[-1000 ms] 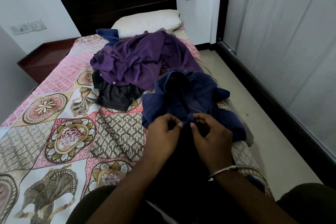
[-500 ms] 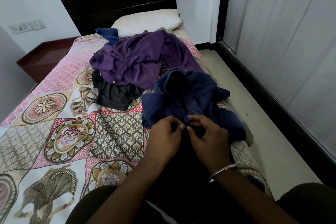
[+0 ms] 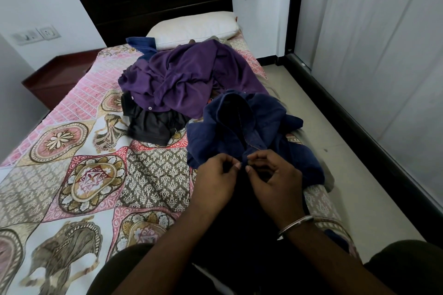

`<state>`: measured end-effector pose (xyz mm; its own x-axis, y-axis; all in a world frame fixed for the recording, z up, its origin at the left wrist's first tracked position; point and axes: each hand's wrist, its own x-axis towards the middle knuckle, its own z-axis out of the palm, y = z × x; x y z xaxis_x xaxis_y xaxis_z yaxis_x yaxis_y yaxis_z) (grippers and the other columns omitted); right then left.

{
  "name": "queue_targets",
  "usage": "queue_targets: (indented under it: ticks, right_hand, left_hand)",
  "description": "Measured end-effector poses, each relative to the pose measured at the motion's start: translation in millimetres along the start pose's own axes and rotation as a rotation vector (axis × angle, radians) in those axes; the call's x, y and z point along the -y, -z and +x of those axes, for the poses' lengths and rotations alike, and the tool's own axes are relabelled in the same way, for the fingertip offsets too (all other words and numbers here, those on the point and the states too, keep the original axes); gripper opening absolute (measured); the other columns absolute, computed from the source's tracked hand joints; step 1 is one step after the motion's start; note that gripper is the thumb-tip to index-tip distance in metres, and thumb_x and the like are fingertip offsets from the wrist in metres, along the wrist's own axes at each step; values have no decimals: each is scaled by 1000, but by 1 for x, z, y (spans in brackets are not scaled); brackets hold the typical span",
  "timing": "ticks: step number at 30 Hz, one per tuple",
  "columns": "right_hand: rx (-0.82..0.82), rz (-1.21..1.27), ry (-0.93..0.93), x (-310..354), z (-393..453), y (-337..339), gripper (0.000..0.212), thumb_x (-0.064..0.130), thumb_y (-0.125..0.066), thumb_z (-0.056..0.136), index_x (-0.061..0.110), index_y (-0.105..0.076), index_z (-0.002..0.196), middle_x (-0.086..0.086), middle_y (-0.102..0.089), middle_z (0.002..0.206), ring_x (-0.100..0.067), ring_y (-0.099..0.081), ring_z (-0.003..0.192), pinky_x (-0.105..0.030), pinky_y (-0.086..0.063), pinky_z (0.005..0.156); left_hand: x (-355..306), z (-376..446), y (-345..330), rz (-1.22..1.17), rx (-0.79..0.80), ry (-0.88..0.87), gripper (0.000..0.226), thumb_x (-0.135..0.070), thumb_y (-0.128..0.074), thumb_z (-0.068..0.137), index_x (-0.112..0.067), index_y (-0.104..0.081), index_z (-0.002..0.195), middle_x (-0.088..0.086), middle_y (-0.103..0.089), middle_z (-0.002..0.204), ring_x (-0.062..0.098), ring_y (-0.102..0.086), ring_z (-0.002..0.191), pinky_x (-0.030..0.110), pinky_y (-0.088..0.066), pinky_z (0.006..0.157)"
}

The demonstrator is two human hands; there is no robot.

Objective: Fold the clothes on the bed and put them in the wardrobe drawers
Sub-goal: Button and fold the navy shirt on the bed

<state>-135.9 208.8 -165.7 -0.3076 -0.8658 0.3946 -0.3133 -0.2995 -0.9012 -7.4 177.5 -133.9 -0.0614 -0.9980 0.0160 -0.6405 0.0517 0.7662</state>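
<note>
Clothes lie in a heap on the bed (image 3: 72,151), over its patterned cover: a crumpled purple shirt (image 3: 187,79) farthest, a dark grey garment (image 3: 151,127) at its near left, and a navy shirt (image 3: 239,127) nearest, at the bed's right edge, its collar standing open. Compared with a second ago, both hands have drawn closer together on the navy placket and sit slightly nearer. The left hand (image 3: 213,179) and right hand (image 3: 275,179) each pinch the navy shirt's front edge with fingertips, almost touching; the shirt spreads beyond and beneath them
</note>
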Motion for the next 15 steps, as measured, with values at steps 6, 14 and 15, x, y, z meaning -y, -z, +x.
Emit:
queue_targets:
  ticks: [6, 14, 15]
  right_hand:
    - [82, 140, -83, 2, 1, -1, 27, -11, -64, 85, 16, -68, 90, 4, -75, 84, -7, -73, 74, -22, -58, 63]
    - [73, 166, -128, -4, 3, 3, 25, 1, -81, 75, 21, -70, 84, 6, -74, 79, -10, -70, 75, -23, -57, 69]
    - [73, 175, -133, -5, 3, 3, 22, 2, -80, 76, 20, -70, 84, 5, -74, 79, -11, -71, 75, -25, -57, 69]
  left_hand:
    - [5, 2, 1, -106, -11, 69, 10, -24, -66, 92, -19, -74, 87, -6, -74, 80, 9, -69, 79, 31, -55, 77]
    - [6, 1, -1, -226, 79, 108, 17, -34, -67, 91, -23, -78, 83, -4, -75, 77, 15, -70, 75, 38, -57, 76]
    - [4, 0, 0, -265, 105, 108, 18, -38, -70, 88, -23, -78, 82, -3, -75, 76, 15, -71, 74, 37, -56, 74]
